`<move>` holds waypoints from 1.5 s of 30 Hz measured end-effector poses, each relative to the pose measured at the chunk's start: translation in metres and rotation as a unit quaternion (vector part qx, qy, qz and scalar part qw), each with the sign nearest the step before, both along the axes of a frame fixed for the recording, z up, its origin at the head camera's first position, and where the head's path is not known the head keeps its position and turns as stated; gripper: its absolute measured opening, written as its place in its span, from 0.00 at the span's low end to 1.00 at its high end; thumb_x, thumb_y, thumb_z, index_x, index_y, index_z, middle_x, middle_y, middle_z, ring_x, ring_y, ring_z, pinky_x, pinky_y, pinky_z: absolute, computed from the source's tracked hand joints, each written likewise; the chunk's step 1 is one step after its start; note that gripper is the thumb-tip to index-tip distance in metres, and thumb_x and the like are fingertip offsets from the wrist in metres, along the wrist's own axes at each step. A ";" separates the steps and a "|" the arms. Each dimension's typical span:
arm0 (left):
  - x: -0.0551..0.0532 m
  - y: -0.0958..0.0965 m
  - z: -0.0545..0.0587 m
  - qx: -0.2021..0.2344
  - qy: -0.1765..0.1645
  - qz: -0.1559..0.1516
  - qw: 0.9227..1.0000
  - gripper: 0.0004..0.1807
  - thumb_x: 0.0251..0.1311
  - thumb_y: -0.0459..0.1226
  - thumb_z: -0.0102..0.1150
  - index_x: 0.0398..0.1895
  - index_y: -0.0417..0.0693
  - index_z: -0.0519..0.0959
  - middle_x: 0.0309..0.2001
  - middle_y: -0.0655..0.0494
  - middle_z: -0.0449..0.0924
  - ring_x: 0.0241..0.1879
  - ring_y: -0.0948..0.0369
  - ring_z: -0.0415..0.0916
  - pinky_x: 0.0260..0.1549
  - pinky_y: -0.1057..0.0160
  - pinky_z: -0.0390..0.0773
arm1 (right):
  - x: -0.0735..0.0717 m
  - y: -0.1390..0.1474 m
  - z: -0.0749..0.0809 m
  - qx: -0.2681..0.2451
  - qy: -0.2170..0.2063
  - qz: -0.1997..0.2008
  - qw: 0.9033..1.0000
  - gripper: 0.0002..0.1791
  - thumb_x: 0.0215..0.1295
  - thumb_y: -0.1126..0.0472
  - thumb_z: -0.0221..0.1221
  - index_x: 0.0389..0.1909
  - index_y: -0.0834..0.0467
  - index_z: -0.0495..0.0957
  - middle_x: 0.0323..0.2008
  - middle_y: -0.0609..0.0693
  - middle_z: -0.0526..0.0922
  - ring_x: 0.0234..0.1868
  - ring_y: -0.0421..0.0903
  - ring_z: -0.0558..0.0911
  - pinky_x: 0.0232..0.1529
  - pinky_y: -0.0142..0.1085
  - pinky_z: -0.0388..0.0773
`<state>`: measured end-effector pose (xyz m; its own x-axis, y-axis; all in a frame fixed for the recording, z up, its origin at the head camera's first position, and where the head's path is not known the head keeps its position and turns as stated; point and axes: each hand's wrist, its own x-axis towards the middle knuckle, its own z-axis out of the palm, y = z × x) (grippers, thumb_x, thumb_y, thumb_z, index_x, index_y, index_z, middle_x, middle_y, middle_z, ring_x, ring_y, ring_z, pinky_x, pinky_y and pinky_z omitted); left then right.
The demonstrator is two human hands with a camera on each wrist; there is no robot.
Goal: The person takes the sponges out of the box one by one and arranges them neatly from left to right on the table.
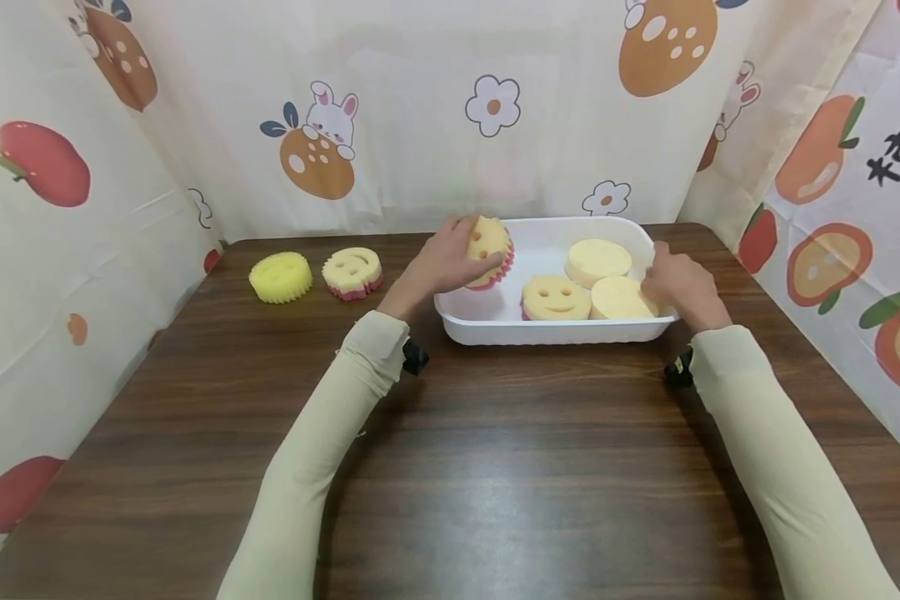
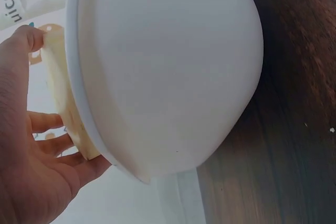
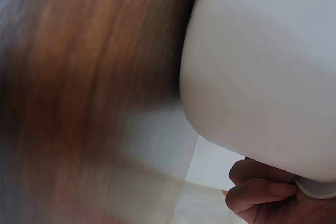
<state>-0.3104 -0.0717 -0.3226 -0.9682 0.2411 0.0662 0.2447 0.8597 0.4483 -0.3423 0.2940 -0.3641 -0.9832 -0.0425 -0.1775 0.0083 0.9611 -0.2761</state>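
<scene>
- Brown wood-grain table (image 1: 495, 467) spreads wide below.
- White plastic tray (image 1: 555, 332) at the far side, three round sponges (image 1: 557, 300) inside.
- Right hand (image 1: 684, 287) grips its right rim!
- Left hand (image 1: 447, 260) holds a tilted smiley sponge (image 1: 492, 238) at the tray's left end.
- Two scalloped sponges (image 1: 281, 278) off left.

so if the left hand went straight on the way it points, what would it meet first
Past the sponge it holds, the left hand would probably meet the patterned curtain first; the white tray's far rim might catch it, as depth is unclear.
</scene>
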 end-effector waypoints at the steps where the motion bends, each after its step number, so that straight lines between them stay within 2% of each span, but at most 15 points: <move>1: 0.000 -0.001 0.000 0.002 0.004 0.000 1.000 0.51 0.60 0.66 0.52 0.80 0.53 0.49 0.77 0.46 0.54 0.72 0.49 0.60 0.70 0.47 0.65 | 0.000 0.000 0.000 0.001 -0.001 0.000 1.000 0.37 0.72 0.55 0.44 0.73 0.71 0.43 0.55 0.77 0.69 0.44 0.65 0.73 0.45 0.61 0.74; 5: 0.001 -0.004 -0.002 0.014 0.034 0.000 0.999 0.49 0.60 0.63 0.55 0.78 0.51 0.53 0.73 0.43 0.60 0.65 0.50 0.66 0.64 0.49 0.71 | -0.001 -0.002 -0.001 0.004 -0.004 -0.003 1.000 0.37 0.72 0.56 0.44 0.73 0.71 0.43 0.55 0.77 0.69 0.44 0.65 0.73 0.45 0.60 0.74; 9: 0.002 -0.007 -0.001 0.026 0.056 0.000 0.998 0.46 0.59 0.60 0.58 0.76 0.50 0.57 0.70 0.42 0.63 0.60 0.49 0.68 0.58 0.49 0.73 | -0.001 -0.002 -0.001 0.007 -0.003 -0.004 1.000 0.37 0.72 0.56 0.43 0.74 0.71 0.43 0.55 0.77 0.69 0.44 0.65 0.73 0.45 0.60 0.74; 15: 0.002 -0.012 -0.001 0.029 0.052 0.009 0.998 0.47 0.59 0.61 0.58 0.77 0.50 0.56 0.72 0.43 0.60 0.65 0.49 0.66 0.64 0.49 0.70 | -0.001 -0.001 0.000 0.010 -0.001 -0.002 1.000 0.37 0.72 0.56 0.43 0.74 0.71 0.42 0.55 0.77 0.69 0.44 0.65 0.73 0.45 0.60 0.74; 21: 0.003 -0.016 0.000 0.037 0.039 0.017 0.998 0.48 0.58 0.62 0.59 0.77 0.52 0.55 0.73 0.45 0.59 0.66 0.50 0.65 0.66 0.48 0.69 | -0.001 -0.001 -0.001 0.007 -0.007 -0.006 1.000 0.38 0.72 0.56 0.44 0.74 0.71 0.42 0.55 0.77 0.69 0.44 0.65 0.73 0.44 0.60 0.74; 28: 0.003 -0.021 0.001 0.047 0.050 0.031 0.997 0.48 0.57 0.61 0.60 0.76 0.52 0.57 0.72 0.44 0.61 0.60 0.49 0.68 0.58 0.48 0.74 | -0.001 -0.002 -0.001 0.008 -0.001 -0.006 1.000 0.38 0.72 0.56 0.44 0.74 0.71 0.43 0.54 0.77 0.69 0.44 0.65 0.73 0.44 0.60 0.74; 35: 0.003 -0.025 0.004 0.055 0.058 0.046 0.996 0.48 0.58 0.61 0.58 0.76 0.49 0.56 0.71 0.44 0.61 0.60 0.50 0.67 0.58 0.50 0.74 | -0.002 -0.001 0.000 0.007 -0.006 -0.008 1.000 0.37 0.73 0.55 0.44 0.73 0.71 0.44 0.54 0.76 0.69 0.44 0.65 0.73 0.44 0.60 0.74; 45: 0.006 -0.030 0.008 0.059 0.057 0.063 0.995 0.47 0.60 0.61 0.56 0.77 0.51 0.54 0.71 0.45 0.60 0.59 0.51 0.66 0.59 0.51 0.74 | -0.001 -0.001 -0.001 0.010 -0.005 -0.006 1.000 0.36 0.73 0.56 0.44 0.72 0.71 0.45 0.53 0.76 0.70 0.43 0.65 0.73 0.42 0.59 0.75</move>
